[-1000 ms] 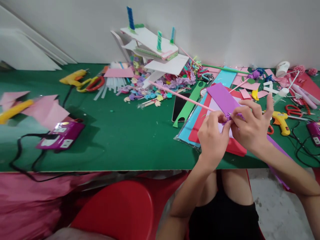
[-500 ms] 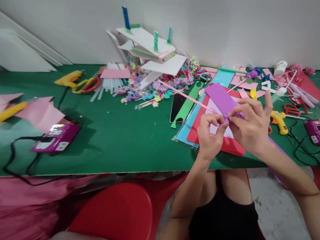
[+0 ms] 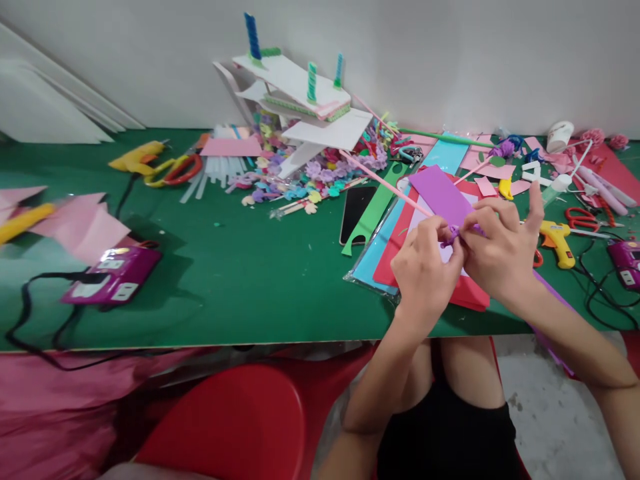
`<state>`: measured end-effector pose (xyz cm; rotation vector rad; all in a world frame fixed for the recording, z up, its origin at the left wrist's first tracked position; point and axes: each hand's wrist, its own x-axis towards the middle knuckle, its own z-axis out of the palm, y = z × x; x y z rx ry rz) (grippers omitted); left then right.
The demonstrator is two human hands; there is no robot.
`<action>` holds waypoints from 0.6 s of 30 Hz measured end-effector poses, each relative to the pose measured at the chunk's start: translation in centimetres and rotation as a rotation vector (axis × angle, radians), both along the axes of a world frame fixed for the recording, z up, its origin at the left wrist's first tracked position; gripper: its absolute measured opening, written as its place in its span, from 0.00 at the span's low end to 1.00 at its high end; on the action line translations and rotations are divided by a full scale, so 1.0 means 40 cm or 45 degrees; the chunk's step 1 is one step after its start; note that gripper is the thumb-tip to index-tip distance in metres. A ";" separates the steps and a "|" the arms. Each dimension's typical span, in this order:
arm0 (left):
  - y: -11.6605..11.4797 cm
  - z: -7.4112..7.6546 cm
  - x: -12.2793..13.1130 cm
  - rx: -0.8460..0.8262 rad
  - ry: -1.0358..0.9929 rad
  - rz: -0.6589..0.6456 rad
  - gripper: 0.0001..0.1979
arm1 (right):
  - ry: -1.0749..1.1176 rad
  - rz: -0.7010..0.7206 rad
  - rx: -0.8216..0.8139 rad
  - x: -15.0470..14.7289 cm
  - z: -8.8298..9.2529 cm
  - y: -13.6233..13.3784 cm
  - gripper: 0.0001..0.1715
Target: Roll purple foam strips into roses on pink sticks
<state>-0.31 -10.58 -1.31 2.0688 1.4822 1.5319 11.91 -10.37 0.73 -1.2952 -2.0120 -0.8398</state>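
Both my hands meet over the stacked sheets at the right of the table. Pinched in my left hand (image 3: 425, 273) is a pink stick (image 3: 383, 182), which points up and to the left. A small crumpled purple flower (image 3: 453, 233) sits between my fingertips at the stick's lower end. My right hand (image 3: 500, 247) pinches the purple material at the same spot, little finger raised. From below my right forearm a long purple strip (image 3: 554, 291) trails over the table edge; its link to the flower is hidden. A purple sheet (image 3: 440, 192) lies just beyond my fingers.
Red sheets (image 3: 470, 298) and a blue pack (image 3: 373, 270) lie beneath my hands. Beside them are a phone (image 3: 356, 210) and a green cut-out strip (image 3: 373, 213). A yellow glue gun (image 3: 557, 241) lies right; a white tiered model (image 3: 305, 87) stands behind loose flower pieces (image 3: 320, 170).
My left hand has turned and closed in nearer my right fingertips. The pink stick has shifted a little right and now slants more steeply.
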 end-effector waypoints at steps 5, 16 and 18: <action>0.011 0.013 0.012 -0.024 0.007 0.052 0.12 | -0.029 -0.026 0.147 -0.008 -0.005 0.018 0.18; 0.076 0.005 0.070 -0.014 -0.420 0.131 0.08 | 0.178 -0.075 0.169 -0.018 0.001 0.095 0.22; 0.085 0.004 0.080 0.003 -0.490 0.151 0.09 | 0.226 -0.126 0.091 -0.021 0.001 0.102 0.20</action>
